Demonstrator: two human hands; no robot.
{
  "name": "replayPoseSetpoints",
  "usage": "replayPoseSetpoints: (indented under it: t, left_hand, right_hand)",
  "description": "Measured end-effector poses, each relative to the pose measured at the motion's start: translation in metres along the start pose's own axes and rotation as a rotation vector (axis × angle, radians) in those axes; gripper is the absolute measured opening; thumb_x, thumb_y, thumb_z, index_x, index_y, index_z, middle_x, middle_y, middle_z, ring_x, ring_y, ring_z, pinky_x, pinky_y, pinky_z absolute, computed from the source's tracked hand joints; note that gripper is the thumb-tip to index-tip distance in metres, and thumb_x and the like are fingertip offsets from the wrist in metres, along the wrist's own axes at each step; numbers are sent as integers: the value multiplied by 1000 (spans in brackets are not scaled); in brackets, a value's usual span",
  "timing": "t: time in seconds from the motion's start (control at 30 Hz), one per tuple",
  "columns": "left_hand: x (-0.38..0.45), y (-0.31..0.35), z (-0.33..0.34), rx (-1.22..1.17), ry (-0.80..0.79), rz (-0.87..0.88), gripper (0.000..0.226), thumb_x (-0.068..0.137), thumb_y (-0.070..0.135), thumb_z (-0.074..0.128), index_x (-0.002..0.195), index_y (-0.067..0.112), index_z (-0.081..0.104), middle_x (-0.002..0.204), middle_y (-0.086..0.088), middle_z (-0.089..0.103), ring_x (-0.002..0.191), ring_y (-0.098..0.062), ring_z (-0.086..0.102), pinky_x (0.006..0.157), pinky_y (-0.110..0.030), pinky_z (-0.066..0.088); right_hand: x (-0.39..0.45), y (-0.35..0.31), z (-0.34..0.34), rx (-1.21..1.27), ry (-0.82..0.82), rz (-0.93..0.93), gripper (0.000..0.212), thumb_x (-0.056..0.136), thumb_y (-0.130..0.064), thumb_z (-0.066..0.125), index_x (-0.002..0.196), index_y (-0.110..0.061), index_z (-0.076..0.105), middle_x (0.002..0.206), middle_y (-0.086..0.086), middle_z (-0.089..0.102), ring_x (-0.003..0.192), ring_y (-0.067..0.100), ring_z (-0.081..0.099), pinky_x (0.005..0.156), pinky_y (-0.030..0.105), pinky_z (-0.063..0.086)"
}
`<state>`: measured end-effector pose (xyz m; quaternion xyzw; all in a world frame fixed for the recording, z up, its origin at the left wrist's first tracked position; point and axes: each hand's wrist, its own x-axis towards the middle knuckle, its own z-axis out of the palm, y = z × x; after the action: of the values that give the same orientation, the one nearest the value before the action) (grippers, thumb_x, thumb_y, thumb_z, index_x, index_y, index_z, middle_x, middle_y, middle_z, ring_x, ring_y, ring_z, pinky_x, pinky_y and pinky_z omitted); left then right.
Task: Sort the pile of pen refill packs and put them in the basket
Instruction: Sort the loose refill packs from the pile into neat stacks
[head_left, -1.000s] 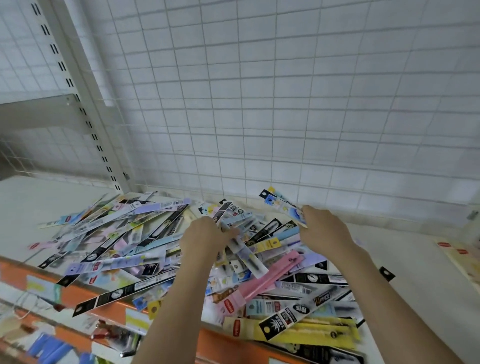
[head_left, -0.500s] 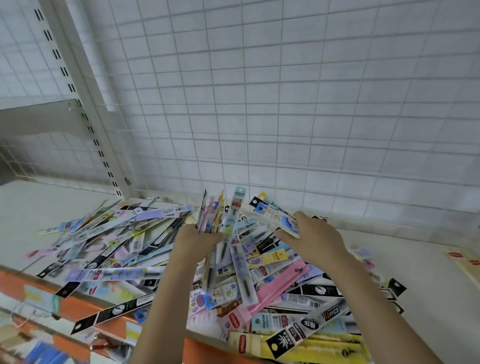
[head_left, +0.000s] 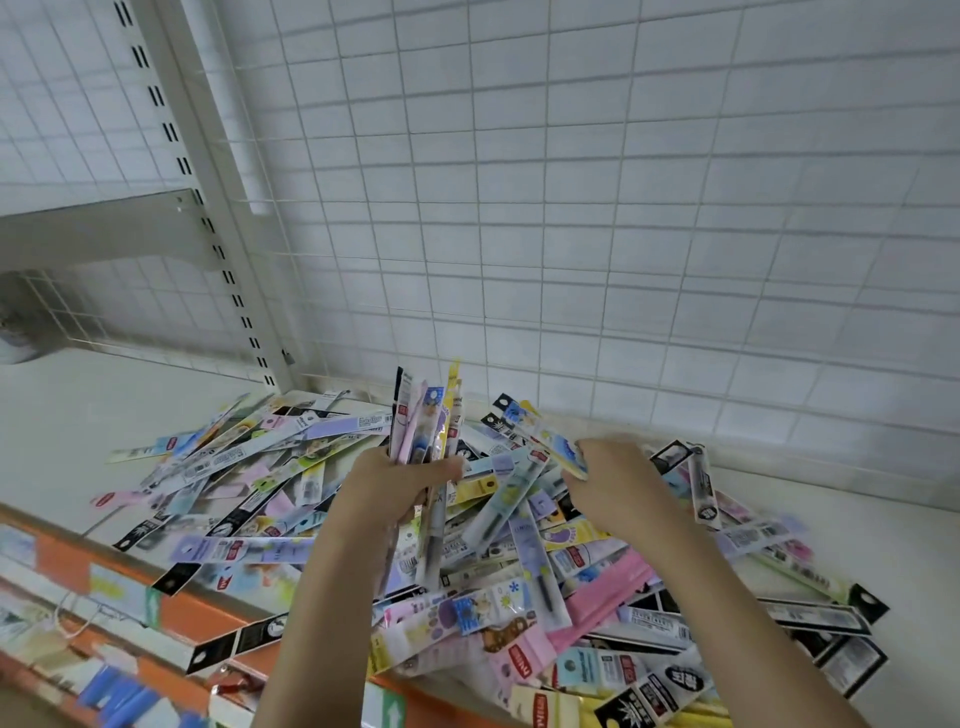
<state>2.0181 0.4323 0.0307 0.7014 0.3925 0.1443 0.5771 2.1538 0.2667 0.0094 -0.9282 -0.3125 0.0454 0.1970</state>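
Note:
A big loose pile of pen refill packs (head_left: 519, 597), long thin and many-coloured, covers the white shelf. My left hand (head_left: 387, 486) grips an upright bundle of packs (head_left: 428, 415) above the middle of the pile, their tops pointing up. Just to the right, my right hand (head_left: 615, 480) pinches one pack with a black tab and blue print (head_left: 540, 431) that slants up to the left. No basket is in view.
The white shelf (head_left: 78, 415) has an orange front edge (head_left: 187, 618) carrying price labels. A white wire grid wall (head_left: 571, 208) stands behind, with a slotted upright post (head_left: 208, 218) at the left. More goods hang below the shelf edge.
My left hand has lifted its bundle of packs from lying in the pile to standing upright. My right hand has stayed beside it, still holding its single pack.

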Motion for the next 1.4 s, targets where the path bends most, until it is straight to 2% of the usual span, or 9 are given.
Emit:
replayPoseSetpoints:
  t: [0.1, 0.23, 0.4, 0.57, 0.8, 0.9, 1.13, 1.23, 1.4]
  left_hand:
    - [2, 1, -9, 28, -2, -9, 41, 60, 35, 84, 68, 4, 58, 53, -7, 48, 43, -17, 35, 48, -24, 31]
    - [5, 1, -17, 86, -9, 17, 43, 61, 39, 83, 64, 7, 54, 53, -6, 50, 40, -15, 39, 47, -23, 34]
    - [10, 0, -17, 84, -64, 122, 40, 66, 34, 81, 55, 10, 52, 47, -3, 51, 43, -15, 42, 51, -23, 36]
    - [16, -3, -11, 17, -119, 185, 31, 75, 22, 76, 53, 14, 55, 37, 6, 52, 39, -10, 48, 55, -25, 40]
    - [24, -8, -16, -13, -173, 205, 31, 79, 18, 72, 59, 11, 49, 47, -1, 45, 46, -17, 39, 55, -27, 37]
    - [23, -6, -19, 6, -159, 197, 36, 81, 24, 69, 57, 13, 44, 41, 6, 38, 41, -14, 33, 51, -25, 31]
    - [11, 6, -9, 141, -109, 281, 37, 84, 35, 63, 66, 11, 43, 50, -2, 32, 47, -19, 28, 52, -27, 26]
    - [-1, 13, 2, 143, -168, 337, 36, 87, 38, 60, 75, 4, 54, 63, -9, 45, 57, -19, 39, 57, -29, 33]
    - [-18, 27, 31, 90, -202, 429, 22, 93, 34, 50, 97, 16, 62, 85, -10, 61, 73, -18, 51, 63, -23, 37]
  right_hand:
    - [4, -15, 10, 73, 7, 37, 43, 90, -43, 53, 58, -18, 38, 60, 0, 43, 52, 17, 43, 45, 25, 31]
    - [7, -32, 21, 38, 59, 120, 64, 78, -73, 46, 59, -13, 40, 57, 0, 45, 47, 13, 42, 41, 24, 28]
    - [9, -38, 20, 103, -1, 139, 43, 86, -49, 58, 62, -16, 45, 59, -3, 48, 47, 10, 44, 42, 23, 34]
    - [7, -32, -3, 137, 75, 137, 31, 89, -26, 51, 63, -18, 38, 61, 0, 45, 51, 14, 42, 45, 24, 29]
    - [-13, -29, 12, 29, -38, 187, 46, 81, -49, 62, 64, -15, 36, 59, -2, 39, 50, 14, 37, 47, 27, 27]
    - [-17, -30, 18, -28, -97, 196, 46, 80, -42, 65, 59, -14, 36, 56, -2, 39, 48, 13, 36, 46, 26, 26]
    - [-18, -24, -24, 156, 146, 172, 36, 84, -29, 57, 57, -20, 35, 54, -2, 40, 49, 16, 40, 46, 26, 28]
    - [-25, -11, -38, 187, 253, 120, 32, 85, -29, 53, 61, -21, 34, 61, -2, 41, 59, 20, 45, 49, 28, 28]
    - [-50, 23, -60, 351, 392, 108, 19, 87, -23, 53, 74, -22, 39, 65, -5, 47, 59, 18, 48, 51, 29, 34]
